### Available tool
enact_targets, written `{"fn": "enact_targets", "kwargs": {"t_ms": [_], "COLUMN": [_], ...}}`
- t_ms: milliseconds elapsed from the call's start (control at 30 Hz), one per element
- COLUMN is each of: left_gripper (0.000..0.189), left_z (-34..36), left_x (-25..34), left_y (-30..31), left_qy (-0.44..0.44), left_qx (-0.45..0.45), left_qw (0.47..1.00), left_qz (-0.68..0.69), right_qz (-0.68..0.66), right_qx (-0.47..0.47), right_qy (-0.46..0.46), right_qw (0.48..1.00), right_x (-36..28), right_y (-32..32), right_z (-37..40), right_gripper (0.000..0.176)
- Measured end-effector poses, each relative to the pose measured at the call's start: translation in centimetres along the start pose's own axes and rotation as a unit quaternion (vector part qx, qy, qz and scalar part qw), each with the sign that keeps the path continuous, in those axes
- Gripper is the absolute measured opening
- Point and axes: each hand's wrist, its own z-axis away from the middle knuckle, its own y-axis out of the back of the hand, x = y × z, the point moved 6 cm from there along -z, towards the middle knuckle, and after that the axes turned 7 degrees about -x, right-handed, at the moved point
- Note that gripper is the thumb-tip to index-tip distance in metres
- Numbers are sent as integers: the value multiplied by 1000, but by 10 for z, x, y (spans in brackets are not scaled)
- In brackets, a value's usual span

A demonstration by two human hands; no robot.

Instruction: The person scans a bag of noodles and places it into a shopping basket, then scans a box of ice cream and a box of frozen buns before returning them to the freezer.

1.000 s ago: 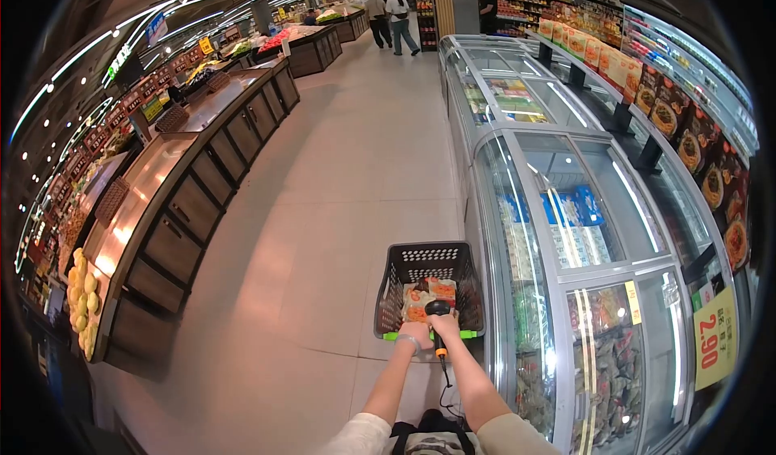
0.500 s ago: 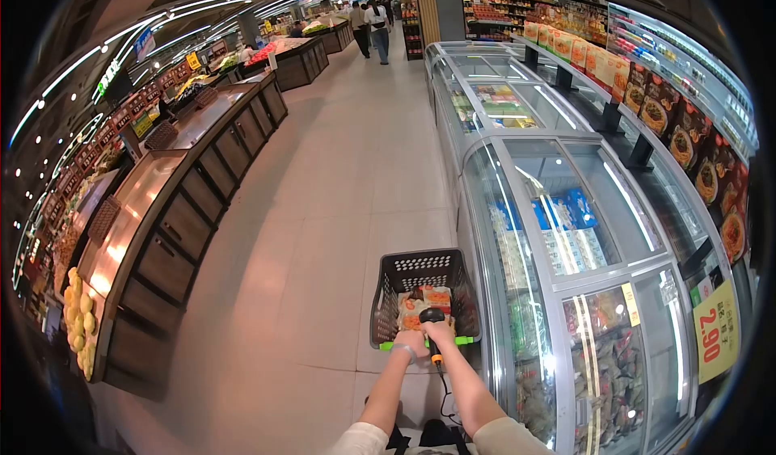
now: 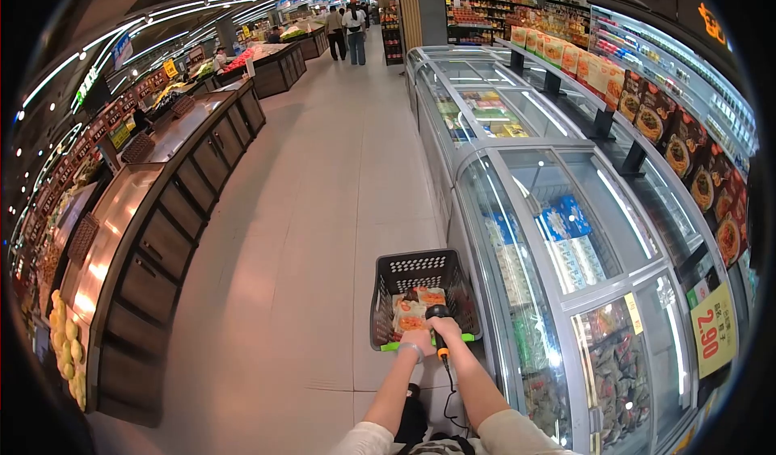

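Note:
In front of me is a dark plastic shopping basket (image 3: 385, 293) with perforated sides and a bright green handle (image 3: 391, 347). My left hand (image 3: 417, 341) is closed round the handle at the basket's near edge, a band on its wrist. Close beside it, my right hand (image 3: 446, 329) is closed on a black handheld device (image 3: 437, 312) with a rounded head, an orange collar and a dark cord hanging down. Whether the right fingers also touch the handle is hidden. Inside the basket lie packages (image 3: 411, 310) with orange and red printing.
A glass-topped freezer (image 3: 558, 293) runs along the right, near the basket, with a yellow price sign (image 3: 713, 330). Wooden produce counters (image 3: 178, 221) line the left, yellow fruit (image 3: 67, 350) at the near end. Tiled floor (image 3: 315, 212) stretches between. People (image 3: 353, 31) walk far ahead.
The freezer and counters have slid slightly nearer and leftward in view as I move forward. Both hands keep their hold, and the basket stays in front of me.

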Motion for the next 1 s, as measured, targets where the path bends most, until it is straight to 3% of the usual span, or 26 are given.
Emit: {"fn": "enact_targets", "kwargs": {"t_ms": [33,133,167,267,333,433,600,700,833,1000], "left_gripper": [32,32,31,30,32,32,29,27,23,27], "left_z": [-8,-26,-32,-57,-66,-86,-117,-143,-165,-213], "left_x": [-4,-12,-14,-25,-28,-31,-39,-42,-46,-60], "left_y": [5,23,29,40,55,75,102,117,150,177], "left_qy": [-7,-24,-26,-30,-29,-28,-31,-47,-54,-12], "left_qx": [8,16,9,24,-3,-9,-30,22,14,-14], "left_qw": [1000,999,1000,999,1000,1000,999,997,997,1000], "left_qz": [6,-14,-11,0,-1,1,5,-53,-46,-14], "right_qz": [-13,-11,-13,-51,-99,-85,-111,-94,-98,-71], "right_qx": [-1,133,154,71,48,91,90,86,64,80], "right_qy": [-5,11,-26,-13,-11,-22,-58,-68,-58,-73], "right_qw": [1000,991,988,996,994,992,988,990,991,992], "right_x": [-5,-19,-13,-51,-52,-73,-101,-127,-157,-205], "right_y": [2,12,12,22,22,36,46,59,71,88], "right_z": [-10,-42,-66,-37,-70,-77,-102,-122,-139,-156], "right_gripper": [54,32,33,52,53,52,49,48,51,53]}}
